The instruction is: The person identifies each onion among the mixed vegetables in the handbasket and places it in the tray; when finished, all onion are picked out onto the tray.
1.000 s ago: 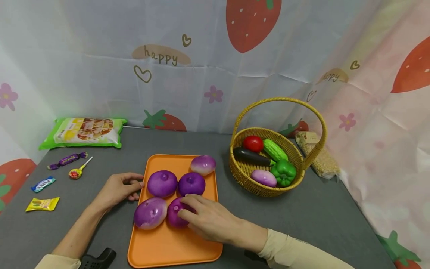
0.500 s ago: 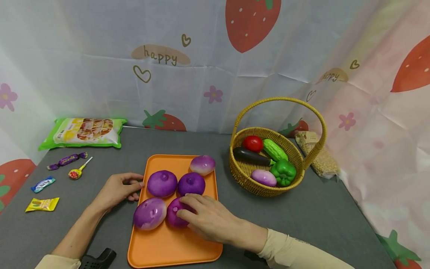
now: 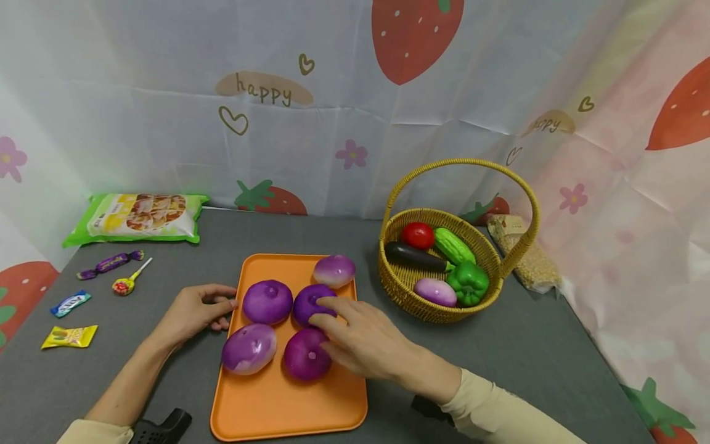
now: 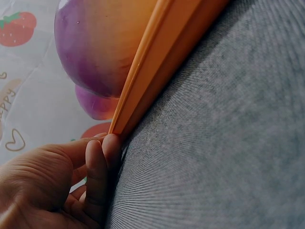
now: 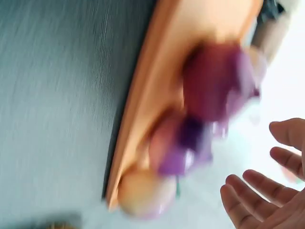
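Observation:
Several purple toy onions sit on an orange tray (image 3: pixel 288 410). The magenta front-right onion (image 3: pixel 307 354) and the darker onion (image 3: pixel 308 303) behind it lie beside my right hand (image 3: pixel 363 336). That hand hovers over the tray's right side, fingers spread apart and holding nothing in the right wrist view. At the tray's left rim, the thumb and fingers of my left hand (image 3: pixel 194 314) pinch the edge. A paler onion (image 3: pixel 249 349) lies front left, another onion (image 3: pixel 267 302) behind it, and a white-and-purple onion (image 3: pixel 334 271) in the far right corner.
A wicker basket (image 3: pixel 399 293) with a tall handle stands right of the tray, holding toy vegetables. Behind it lies a bag of grain (image 3: pixel 535 265). At left are a green food packet (image 3: pixel 138 217), a lollipop (image 3: pixel 124 285) and several wrapped candies (image 3: pixel 69 337).
My right hand has let go of the magenta onion and moved up and right. That onion now sits slightly farther right, apart from the paler one. My left hand stays at the tray's rim.

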Tool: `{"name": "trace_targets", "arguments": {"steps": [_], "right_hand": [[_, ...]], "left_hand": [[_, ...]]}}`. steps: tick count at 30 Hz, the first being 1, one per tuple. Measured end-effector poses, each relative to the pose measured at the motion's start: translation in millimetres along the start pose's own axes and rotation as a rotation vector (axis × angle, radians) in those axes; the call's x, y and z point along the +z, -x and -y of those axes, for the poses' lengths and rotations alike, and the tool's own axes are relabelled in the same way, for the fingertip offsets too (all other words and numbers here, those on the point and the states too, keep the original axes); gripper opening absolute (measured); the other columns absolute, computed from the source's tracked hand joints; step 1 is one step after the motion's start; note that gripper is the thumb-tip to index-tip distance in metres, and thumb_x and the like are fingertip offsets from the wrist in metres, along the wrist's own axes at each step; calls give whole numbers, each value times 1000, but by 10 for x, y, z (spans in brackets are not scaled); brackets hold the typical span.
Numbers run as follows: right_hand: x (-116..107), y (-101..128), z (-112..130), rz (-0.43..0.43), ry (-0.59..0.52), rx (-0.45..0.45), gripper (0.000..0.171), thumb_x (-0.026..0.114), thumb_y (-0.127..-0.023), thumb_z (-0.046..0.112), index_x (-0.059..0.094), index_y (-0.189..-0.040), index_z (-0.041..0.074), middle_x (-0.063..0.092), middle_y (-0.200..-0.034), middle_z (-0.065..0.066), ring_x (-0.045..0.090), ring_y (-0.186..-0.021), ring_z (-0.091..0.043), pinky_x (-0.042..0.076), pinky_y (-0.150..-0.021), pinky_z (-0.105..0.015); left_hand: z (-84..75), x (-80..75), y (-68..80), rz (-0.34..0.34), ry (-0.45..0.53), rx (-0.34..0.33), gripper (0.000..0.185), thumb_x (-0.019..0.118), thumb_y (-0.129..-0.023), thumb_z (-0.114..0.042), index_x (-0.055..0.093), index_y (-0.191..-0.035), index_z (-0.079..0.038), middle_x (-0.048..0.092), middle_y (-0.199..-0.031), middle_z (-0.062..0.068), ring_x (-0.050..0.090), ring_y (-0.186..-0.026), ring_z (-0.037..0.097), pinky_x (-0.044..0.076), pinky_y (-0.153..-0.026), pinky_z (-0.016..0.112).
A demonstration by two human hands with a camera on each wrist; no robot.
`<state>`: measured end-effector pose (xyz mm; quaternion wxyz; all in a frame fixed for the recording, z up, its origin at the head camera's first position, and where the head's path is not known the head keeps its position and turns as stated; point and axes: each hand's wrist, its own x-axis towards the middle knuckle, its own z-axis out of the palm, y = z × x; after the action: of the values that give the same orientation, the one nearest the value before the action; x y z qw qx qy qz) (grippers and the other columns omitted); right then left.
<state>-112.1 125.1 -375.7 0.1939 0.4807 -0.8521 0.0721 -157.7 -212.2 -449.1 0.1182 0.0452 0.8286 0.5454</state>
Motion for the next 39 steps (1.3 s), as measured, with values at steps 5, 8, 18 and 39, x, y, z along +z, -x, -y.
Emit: {"name": "trace_targets", "arguments": {"steps": [5, 8, 18, 39], "right_hand": [[-243, 118, -416, -29, 58, 195, 38, 73, -87, 27, 63, -121, 13, 64, -120, -9, 63, -109, -25, 55, -90, -40], [-370, 253, -679, 38, 89, 403, 39, 71, -89, 30, 63, -122, 11, 65, -116, -12, 63, -102, -28, 56, -84, -45], [-476, 589, -1136, 404, 63, 862, 47, 56, -95, 45, 60, -126, 9, 65, -103, -16, 65, -91, -34, 54, -65, -51], [-386, 597, -1224, 417, -51, 855, 43, 61, -90, 41, 63, -117, 7, 66, -91, -12, 59, -77, -24, 43, -59, -33]], "left_hand": [[13, 1, -7, 1, 2, -6, 49, 66, -95, -25, 55, -130, 8, 67, -87, 10, 66, -63, 11, 58, -58, 27], [18, 1, -9, 0, 1, -8, 49, 66, -95, -25, 55, -130, 8, 67, -87, 10, 66, -63, 11, 58, -58, 26], [9, -5, -1, 1, -1, -9, 49, 65, -95, -23, 54, -130, 9, 67, -85, 9, 65, -63, 10, 58, -58, 26], [6, -6, -4, 0, 16, -12, 48, 64, -95, -22, 54, -130, 9, 67, -81, 8, 65, -62, 10, 58, -58, 26]]}}
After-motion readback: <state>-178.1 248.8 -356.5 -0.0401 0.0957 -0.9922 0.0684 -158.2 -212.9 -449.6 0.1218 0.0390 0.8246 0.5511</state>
